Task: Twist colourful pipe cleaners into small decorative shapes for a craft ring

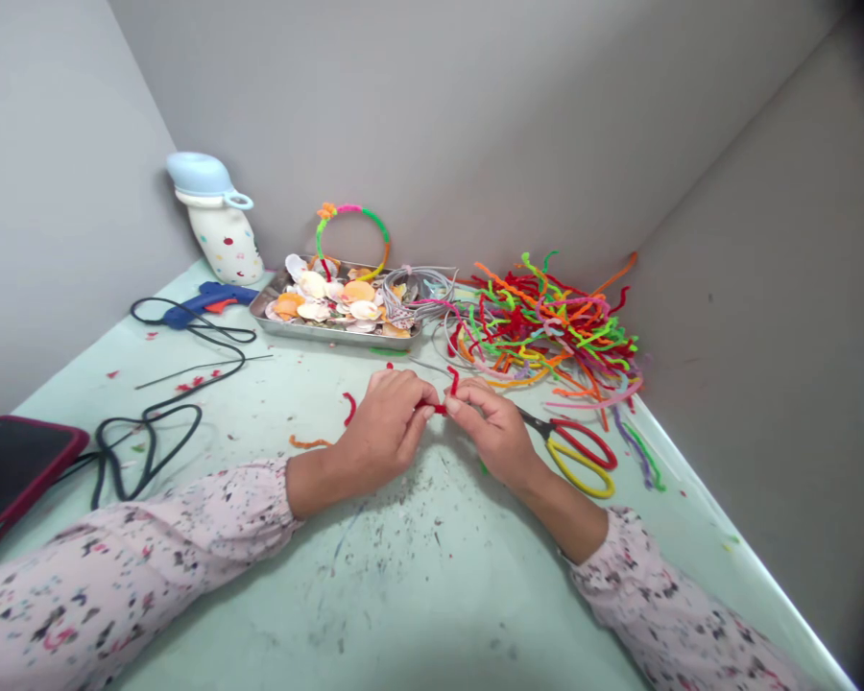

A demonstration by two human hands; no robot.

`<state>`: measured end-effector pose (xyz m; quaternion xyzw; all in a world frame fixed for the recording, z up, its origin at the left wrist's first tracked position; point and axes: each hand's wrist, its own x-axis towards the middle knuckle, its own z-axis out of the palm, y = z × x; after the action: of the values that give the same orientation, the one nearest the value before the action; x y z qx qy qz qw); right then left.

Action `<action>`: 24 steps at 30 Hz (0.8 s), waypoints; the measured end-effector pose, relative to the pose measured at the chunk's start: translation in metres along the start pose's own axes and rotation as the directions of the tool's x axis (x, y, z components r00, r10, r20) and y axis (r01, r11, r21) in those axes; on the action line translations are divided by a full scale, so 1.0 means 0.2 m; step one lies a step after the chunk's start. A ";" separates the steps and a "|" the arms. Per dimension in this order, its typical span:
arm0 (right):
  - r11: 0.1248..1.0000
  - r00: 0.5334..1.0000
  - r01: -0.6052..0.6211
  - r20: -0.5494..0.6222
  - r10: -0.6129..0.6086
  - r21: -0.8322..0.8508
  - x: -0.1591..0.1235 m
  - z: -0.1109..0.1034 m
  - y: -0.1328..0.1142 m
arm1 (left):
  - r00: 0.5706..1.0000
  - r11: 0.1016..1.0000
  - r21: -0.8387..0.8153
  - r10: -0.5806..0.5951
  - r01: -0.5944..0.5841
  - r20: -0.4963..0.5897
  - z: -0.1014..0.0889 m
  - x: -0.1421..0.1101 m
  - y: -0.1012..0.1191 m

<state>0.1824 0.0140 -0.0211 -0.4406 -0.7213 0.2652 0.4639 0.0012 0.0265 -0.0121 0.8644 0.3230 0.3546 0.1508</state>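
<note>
Both my hands meet over the middle of the pale green table, pinching one short red pipe cleaner (453,380). My left hand (387,422) grips its left part, and my right hand (493,429) holds it close by; one end sticks up between them. Part of the pipe cleaner is hidden by my fingers. Scissors (583,451) with red and yellow handles lie beside my right hand, their blades partly covered by it. Left of my left hand are a small curved red piece (349,410) and an orange piece (311,442) of pipe cleaner.
A metal tray (331,336) of seashells stands at the back, with a colourful pipe-cleaner ring (387,233) and coiled grey wire (432,288). To its right spreads a pile of pipe cleaners (547,321). Leftward are a blue glue gun (205,302), its cord, a bottle (220,226) and a phone (18,470).
</note>
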 end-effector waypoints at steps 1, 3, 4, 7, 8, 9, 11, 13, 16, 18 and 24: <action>1.000 1.000 -0.010 0.007 0.010 0.001 0.00 0.00 0.00 | 1.000 1.000 0.006 0.004 -0.004 0.003 0.00 0.00 0.00; 1.000 1.000 -0.025 0.015 0.025 0.000 0.00 0.00 0.00 | 1.000 1.000 0.012 0.007 -0.007 0.002 0.00 0.00 0.00; 1.000 1.000 -0.028 0.011 0.028 -0.002 0.00 0.00 0.00 | 1.000 1.000 0.012 0.005 -0.005 -0.001 0.00 0.00 0.00; 0.999 0.999 -0.014 -0.042 0.013 -0.037 0.00 0.01 0.00 | 1.000 1.000 0.000 -0.018 0.018 -0.022 -0.01 0.01 0.00; 0.998 0.997 0.000 -0.079 -0.005 -0.064 0.00 0.01 0.00 | 0.999 1.000 -0.006 -0.030 0.029 -0.033 -0.01 0.01 0.00; 0.995 0.992 0.017 -0.120 -0.029 -0.097 0.00 0.01 0.00 | 0.998 0.999 -0.012 -0.043 0.042 -0.044 -0.01 0.01 0.00; 0.984 0.975 0.059 -0.202 -0.093 -0.168 -0.01 0.01 0.00 | 0.995 0.997 -0.023 -0.072 0.070 -0.066 -0.02 0.01 0.00; 0.967 0.953 0.115 -0.250 -0.172 -0.228 -0.01 0.01 0.00 | 0.992 0.995 -0.035 -0.101 0.098 -0.082 -0.02 0.01 0.00; 0.927 0.928 0.217 -0.230 -0.293 -0.305 -0.01 0.00 0.00 | 0.989 0.992 -0.051 -0.118 0.113 -0.087 -0.02 0.01 0.01; 0.901 0.919 0.263 -0.195 -0.343 -0.345 -0.01 0.01 -0.01 | 0.990 0.993 -0.057 -0.111 0.107 -0.083 -0.02 0.01 0.01; 0.885 0.914 0.298 -0.159 -0.372 -0.357 0.00 0.01 -0.01 | 0.994 0.994 -0.062 -0.095 0.091 -0.063 -0.01 0.01 0.01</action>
<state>0.1802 0.0119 -0.0198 -0.4060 -0.7639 0.0066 0.5016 0.0014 0.0270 -0.0094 0.8315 0.3570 0.3849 0.1820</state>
